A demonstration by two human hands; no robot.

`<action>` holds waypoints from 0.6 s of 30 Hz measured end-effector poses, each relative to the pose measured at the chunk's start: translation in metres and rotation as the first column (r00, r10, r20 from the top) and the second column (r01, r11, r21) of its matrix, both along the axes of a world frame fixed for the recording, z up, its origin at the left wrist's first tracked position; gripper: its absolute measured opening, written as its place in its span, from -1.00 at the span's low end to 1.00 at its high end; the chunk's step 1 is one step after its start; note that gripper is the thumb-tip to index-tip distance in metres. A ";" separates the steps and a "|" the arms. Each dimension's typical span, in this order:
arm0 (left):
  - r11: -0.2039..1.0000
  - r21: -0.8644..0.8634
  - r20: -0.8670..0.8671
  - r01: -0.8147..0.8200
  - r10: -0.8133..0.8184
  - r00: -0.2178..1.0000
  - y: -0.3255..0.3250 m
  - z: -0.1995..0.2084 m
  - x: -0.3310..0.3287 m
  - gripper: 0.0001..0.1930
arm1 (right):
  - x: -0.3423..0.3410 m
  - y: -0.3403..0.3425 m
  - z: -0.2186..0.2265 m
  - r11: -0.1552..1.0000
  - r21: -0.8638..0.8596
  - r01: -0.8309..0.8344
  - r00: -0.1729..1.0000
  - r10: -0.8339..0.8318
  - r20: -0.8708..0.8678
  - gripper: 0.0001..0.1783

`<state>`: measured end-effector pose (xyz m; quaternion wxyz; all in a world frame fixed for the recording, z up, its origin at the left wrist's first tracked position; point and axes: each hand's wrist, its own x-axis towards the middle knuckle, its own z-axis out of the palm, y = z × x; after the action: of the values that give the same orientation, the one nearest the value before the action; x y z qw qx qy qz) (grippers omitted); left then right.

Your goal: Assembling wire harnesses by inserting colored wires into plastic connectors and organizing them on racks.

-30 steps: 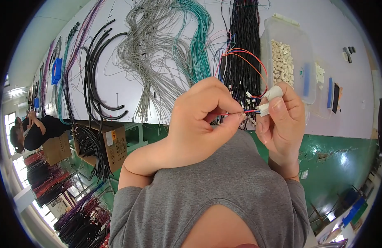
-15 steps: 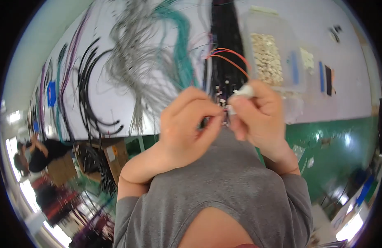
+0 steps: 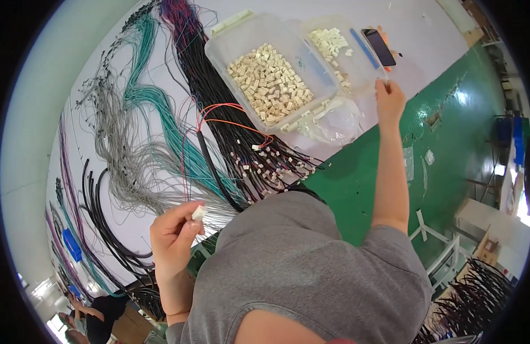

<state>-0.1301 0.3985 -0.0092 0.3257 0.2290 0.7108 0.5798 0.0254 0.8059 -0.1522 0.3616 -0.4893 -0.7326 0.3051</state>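
Note:
Near the table's front edge, my left hand (image 3: 174, 235) pinches a small white connector housing (image 3: 198, 214) between thumb and fingertips. My right hand (image 3: 390, 103) is stretched far to the right, its thumb and fingers closed together at the corner of a shallow clear plastic lid (image 3: 361, 80); what they hold, if anything, I cannot make out. Small white housings (image 3: 328, 41) lie in the lid. Left of it stands a clear bin (image 3: 219, 46) with many cream connector housings (image 3: 271, 83). Orange-red wires (image 3: 225, 105) arch over a black cable bundle (image 3: 210, 80) whose near ends carry white connectors.
Teal wires (image 3: 144, 94), grey wires (image 3: 113, 137) and thick black cables (image 3: 99, 200) spread across the left of the table. A phone (image 3: 379, 47) lies beside the lid, and a clear plastic bag (image 3: 334, 121) in front of the bin. Another person (image 3: 104, 312) is at the lower left.
My hands have parted from close together: the left went left and down with a white housing, the right reached out to the lid. The orange-red wires now lie on the bundle. The view has turned.

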 end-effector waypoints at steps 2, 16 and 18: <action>0.992 -0.083 -0.155 0.096 -0.108 0.982 0.004 0.006 0.000 -0.83 | -0.002 0.026 0.001 0.990 0.138 -0.040 0.988 0.018 0.154 -0.75; 0.999 -0.048 -0.203 -0.004 -0.006 0.979 -0.001 0.014 0.009 -0.81 | -0.078 0.077 -0.067 0.957 -0.129 -0.261 0.518 0.251 0.817 -0.58; 0.999 -0.048 -0.191 -0.021 0.011 0.982 -0.004 0.012 0.009 -0.81 | -0.080 0.077 -0.073 0.957 -0.118 -0.266 0.527 0.247 0.813 -0.59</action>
<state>-0.1206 0.3947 0.0031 0.2573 0.2695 0.7548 0.5398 -0.0549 0.8826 -0.2257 -0.0636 -0.4578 -0.8827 0.0851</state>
